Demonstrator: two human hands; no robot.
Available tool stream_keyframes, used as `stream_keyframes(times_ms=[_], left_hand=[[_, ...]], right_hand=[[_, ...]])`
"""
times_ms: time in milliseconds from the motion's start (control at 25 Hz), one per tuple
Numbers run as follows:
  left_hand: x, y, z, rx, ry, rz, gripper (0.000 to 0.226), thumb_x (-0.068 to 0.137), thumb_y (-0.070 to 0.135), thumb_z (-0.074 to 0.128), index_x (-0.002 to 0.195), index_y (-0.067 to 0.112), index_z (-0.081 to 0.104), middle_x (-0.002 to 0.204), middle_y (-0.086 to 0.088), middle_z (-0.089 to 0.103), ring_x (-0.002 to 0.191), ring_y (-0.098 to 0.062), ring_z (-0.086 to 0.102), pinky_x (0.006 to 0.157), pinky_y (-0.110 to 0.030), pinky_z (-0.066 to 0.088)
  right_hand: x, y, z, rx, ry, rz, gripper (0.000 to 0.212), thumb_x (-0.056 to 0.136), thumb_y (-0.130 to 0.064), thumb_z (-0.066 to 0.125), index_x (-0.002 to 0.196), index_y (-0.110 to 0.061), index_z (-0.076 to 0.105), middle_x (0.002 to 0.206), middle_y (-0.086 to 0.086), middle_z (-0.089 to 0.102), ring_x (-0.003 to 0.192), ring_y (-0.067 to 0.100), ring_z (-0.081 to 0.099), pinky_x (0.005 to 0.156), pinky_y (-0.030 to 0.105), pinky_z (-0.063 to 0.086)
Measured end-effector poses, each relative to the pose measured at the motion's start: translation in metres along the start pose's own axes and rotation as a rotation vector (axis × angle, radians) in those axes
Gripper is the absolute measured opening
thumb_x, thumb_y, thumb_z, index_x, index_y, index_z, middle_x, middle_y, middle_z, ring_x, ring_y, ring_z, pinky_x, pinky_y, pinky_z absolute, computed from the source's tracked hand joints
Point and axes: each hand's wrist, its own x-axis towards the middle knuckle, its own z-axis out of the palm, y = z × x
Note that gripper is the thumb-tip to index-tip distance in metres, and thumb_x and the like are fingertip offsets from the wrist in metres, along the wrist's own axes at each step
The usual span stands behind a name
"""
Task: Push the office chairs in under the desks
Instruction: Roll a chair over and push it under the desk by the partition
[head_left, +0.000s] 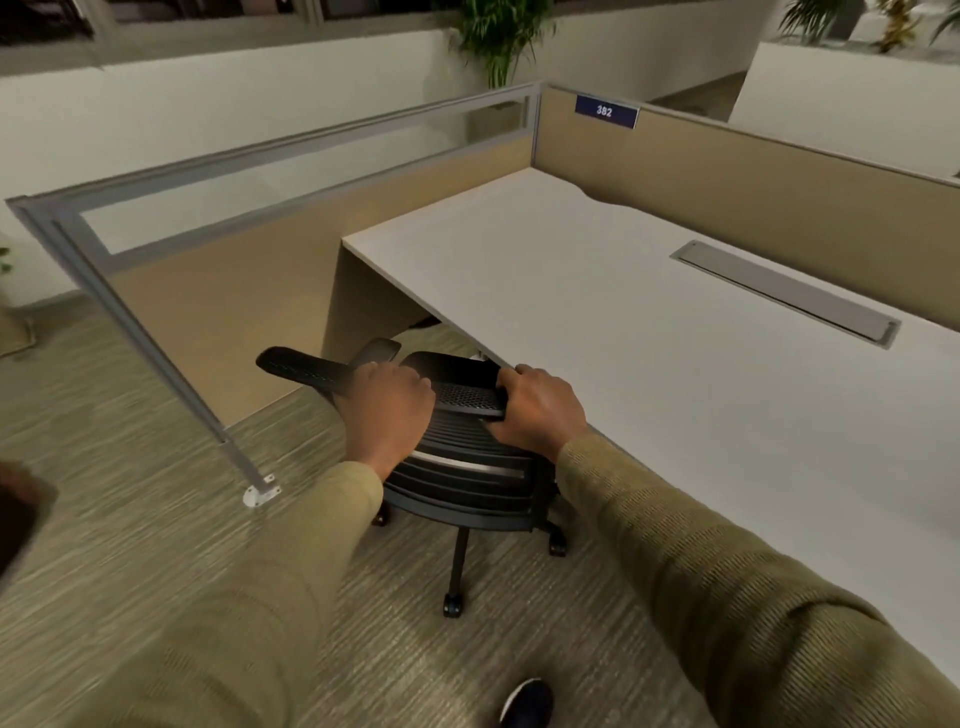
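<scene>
We see the black office chair (462, 475) at the near left corner of the white desk (623, 338). Its front reaches in under the desk edge, while its backrest and castor base stand out on the striped carpet (156, 519). Both hands hold the top rim of the backrest. The left hand (387, 410) curls its fingers over the middle of the rim, and the right hand (540, 410) clamps the right end, fingers on top and thumb beneath. Olive sleeves cover both arms.

A grey cable cover (784, 291) is set into the desktop. A beige partition (249, 291) with a glazed strip borders the desk and carries a blue plate (605, 110) reading 382. A potted plant (498, 41) stands beyond it, and a dark shoe (527, 701) shows at the bottom edge.
</scene>
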Motion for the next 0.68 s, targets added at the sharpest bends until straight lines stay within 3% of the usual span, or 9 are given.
stream_keyframes(times_ms=[320, 680], left_hand=[[0.091, -0.022, 0.02, -0.034, 0.055, 0.047, 0.029, 0.094, 0.041, 0.04, 0.092, 0.025, 0.064, 0.105, 0.005, 0.063, 0.12, -0.024, 0.044, 0.098, -0.06, 0.036], [0.178, -0.065, 0.03, -0.065, 0.08, 0.057, 0.033, 0.089, 0.036, 0.037, 0.09, 0.02, 0.066, 0.104, 0.001, 0.067, 0.12, -0.026, 0.048, 0.1, -0.062, 0.034]], right_hand=[[0.079, 0.006, 0.017, -0.036, 0.055, 0.04, 0.046, 0.076, -0.05, 0.066, 0.107, -0.016, 0.059, 0.096, 0.008, 0.061, 0.085, 0.031, 0.06, 0.065, 0.034, 0.038], [0.145, -0.031, 0.032, -0.008, 0.051, 0.122, 0.05, 0.078, -0.052, 0.065, 0.108, -0.013, 0.055, 0.1, 0.01, 0.059, 0.087, 0.03, 0.056, 0.07, 0.037, 0.038]])
